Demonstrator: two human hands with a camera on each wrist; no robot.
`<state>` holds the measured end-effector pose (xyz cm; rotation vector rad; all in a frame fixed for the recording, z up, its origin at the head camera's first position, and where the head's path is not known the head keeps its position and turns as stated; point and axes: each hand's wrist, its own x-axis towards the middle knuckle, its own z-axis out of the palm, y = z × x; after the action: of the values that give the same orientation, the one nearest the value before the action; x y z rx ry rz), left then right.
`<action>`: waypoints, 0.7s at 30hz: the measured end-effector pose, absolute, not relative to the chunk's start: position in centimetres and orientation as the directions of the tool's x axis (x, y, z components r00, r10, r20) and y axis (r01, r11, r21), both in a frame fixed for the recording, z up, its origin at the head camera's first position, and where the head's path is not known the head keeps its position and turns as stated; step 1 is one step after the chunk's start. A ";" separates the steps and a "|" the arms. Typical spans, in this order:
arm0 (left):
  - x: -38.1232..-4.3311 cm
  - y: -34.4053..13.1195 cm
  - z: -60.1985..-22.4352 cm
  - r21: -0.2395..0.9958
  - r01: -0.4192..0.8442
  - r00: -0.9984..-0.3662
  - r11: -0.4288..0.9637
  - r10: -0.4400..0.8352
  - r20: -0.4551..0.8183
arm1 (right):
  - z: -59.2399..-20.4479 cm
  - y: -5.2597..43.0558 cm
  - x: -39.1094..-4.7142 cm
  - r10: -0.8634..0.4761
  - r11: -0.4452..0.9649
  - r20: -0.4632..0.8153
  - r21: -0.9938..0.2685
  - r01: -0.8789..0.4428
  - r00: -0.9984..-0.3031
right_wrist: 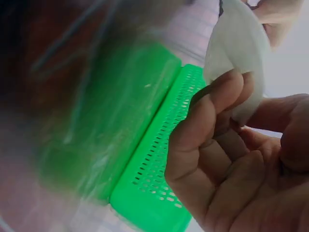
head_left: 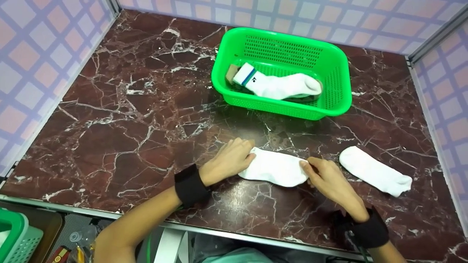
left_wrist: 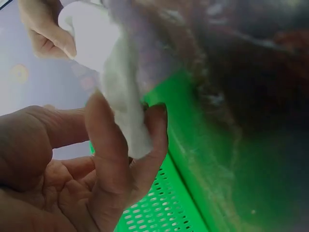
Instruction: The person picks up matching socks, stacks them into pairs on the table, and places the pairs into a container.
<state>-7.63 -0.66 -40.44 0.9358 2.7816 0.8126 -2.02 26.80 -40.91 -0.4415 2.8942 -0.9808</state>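
Note:
Between both hands a white sock (head_left: pixel 275 167) is held stretched lengthwise, low over the front part of the table. My left hand (head_left: pixel 234 157) pinches its left end; in the left wrist view the sock (left_wrist: pixel 126 104) sits between thumb and fingers. The other end is pinched by my right hand (head_left: pixel 327 179), whose curled fingers (right_wrist: pixel 193 130) show against the cloth in the right wrist view. A second white sock (head_left: pixel 374 171) lies flat on the table, just right of the right hand.
Behind the hands stands a green perforated basket (head_left: pixel 281 109) containing white socks with a blue-and-green striped cuff (head_left: pixel 249 76). The dark red marbled table (head_left: pixel 109 146) is bounded by patterned panels. Below its front left edge is another green basket (head_left: pixel 22 233).

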 end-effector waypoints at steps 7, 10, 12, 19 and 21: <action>-7.8 -0.4 -40.8 0.471 0.477 -0.843 0.742 0.537 0.009 | -41.3 27.3 -2.8 -0.294 0.796 0.005 -0.552 -0.248 -0.956; -7.8 -0.4 -40.8 0.455 0.469 -0.849 0.757 0.529 -0.006 | -41.4 27.3 -2.9 -0.301 0.800 -0.004 -0.545 -0.251 -0.954; -7.8 -0.5 -40.8 0.455 0.469 -0.849 0.757 0.528 -0.004 | -41.4 27.3 -2.9 -0.303 0.799 -0.014 -0.548 -0.246 -0.953; -7.6 -0.5 -40.7 0.425 0.473 -0.847 0.772 0.532 -0.023 | -41.4 27.4 -2.6 -0.315 0.817 -0.068 -0.527 -0.234 -0.946; -7.5 -0.5 -40.8 0.416 0.482 -0.845 0.771 0.535 -0.013 | -41.4 27.3 -2.7 -0.325 0.822 -0.081 -0.517 -0.239 -0.942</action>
<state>-7.51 -0.52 -40.82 0.8173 2.8323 0.6124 -2.71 27.33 -41.41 -0.4422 2.8392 -0.7740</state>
